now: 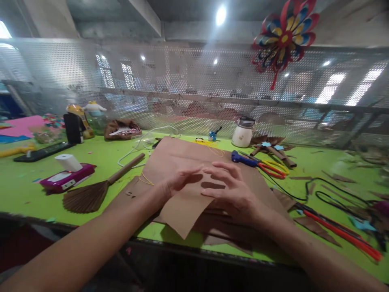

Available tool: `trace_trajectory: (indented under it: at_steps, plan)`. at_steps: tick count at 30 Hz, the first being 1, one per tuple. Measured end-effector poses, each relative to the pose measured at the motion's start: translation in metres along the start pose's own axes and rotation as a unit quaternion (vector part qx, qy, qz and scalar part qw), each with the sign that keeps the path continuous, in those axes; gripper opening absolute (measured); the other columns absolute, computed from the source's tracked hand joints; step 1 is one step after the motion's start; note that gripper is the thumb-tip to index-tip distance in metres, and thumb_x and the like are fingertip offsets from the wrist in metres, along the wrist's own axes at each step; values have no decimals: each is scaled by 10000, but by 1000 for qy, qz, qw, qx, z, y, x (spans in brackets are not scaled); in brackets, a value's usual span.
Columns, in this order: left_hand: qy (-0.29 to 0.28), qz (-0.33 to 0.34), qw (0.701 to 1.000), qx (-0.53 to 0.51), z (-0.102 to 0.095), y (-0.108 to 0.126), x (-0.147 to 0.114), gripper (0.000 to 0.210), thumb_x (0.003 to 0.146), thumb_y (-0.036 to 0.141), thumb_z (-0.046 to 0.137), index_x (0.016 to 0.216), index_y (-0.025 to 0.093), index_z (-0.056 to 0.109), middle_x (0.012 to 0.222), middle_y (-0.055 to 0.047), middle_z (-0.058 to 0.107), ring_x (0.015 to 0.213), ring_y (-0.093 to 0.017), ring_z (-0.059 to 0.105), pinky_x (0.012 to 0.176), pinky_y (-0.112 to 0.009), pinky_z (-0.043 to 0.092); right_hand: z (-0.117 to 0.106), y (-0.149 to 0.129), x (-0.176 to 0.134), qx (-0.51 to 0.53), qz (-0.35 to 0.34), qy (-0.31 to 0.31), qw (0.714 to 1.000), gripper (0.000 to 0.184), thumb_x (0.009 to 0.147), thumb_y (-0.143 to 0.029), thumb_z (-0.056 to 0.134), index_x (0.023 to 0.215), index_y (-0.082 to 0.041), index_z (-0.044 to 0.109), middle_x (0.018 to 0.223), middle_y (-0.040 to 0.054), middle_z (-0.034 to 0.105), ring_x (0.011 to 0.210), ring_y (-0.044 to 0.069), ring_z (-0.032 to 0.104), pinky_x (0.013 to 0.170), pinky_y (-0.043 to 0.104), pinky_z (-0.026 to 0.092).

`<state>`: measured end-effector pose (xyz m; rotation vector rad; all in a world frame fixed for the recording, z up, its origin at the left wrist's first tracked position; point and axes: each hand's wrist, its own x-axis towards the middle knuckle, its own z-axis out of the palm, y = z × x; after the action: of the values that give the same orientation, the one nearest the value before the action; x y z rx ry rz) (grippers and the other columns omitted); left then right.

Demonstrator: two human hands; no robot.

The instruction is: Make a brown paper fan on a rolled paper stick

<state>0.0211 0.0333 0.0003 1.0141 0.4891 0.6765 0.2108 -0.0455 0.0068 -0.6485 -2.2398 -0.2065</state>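
Observation:
A piece of brown paper [185, 211] is bent between my hands, its pointed near corner hanging above the table's front edge. My left hand [182, 179] is at the paper's left side, its fingers curved and partly hidden. Opposite it, my right hand [232, 188] has its thumb against the paper's right edge, with the other fingers arched above. Under both hands lies a large brown paper sheet [176, 156], with more brown pieces below it. A blue-handled tool [244, 159] and scissors with red and yellow handles [275, 169] rest on the sheet's right side.
On the green table [121, 142], a brown paper broom shape [88, 196] and a purple power strip [68, 178] lie left. Red-handled pliers-like tool [343, 233], black cable [304, 198] and paper scraps lie right. A white jar [242, 133] stands behind, before a perforated screen [182, 81].

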Motion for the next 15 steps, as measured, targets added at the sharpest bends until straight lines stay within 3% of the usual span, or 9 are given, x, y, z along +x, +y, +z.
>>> trace_trajectory:
  at_steps: [4,8,11,15]
  plan:
    - [-25,-69,996,-55,0,-3,5,335,809,294,541,1074,102,612,946,-126,690,790,-206,651,765,-331,480,3,1,-3,-48,20,31,998,180,786,-178,585,901,-283,676,1341,31,444,1265,275,301,983,504,313]
    - [-37,11,997,-69,-1,-7,10,222,811,220,529,937,87,653,847,-106,705,755,-177,646,780,-293,476,8,4,-3,-46,115,110,986,141,798,-142,550,759,-213,665,1140,76,560,1093,248,451,916,457,364]
    - [-66,48,994,-68,0,-10,11,271,798,153,493,1018,87,636,943,-120,693,895,-212,628,869,-358,445,14,12,-6,-29,212,169,962,166,809,-215,551,679,-188,651,872,72,585,883,216,515,825,421,398]
    - [-34,51,996,-65,2,-13,12,343,800,127,453,1102,72,606,1001,-141,678,990,-233,596,930,-391,406,22,24,-9,66,333,145,929,258,807,-320,538,616,-172,628,700,42,546,698,176,524,652,323,427]
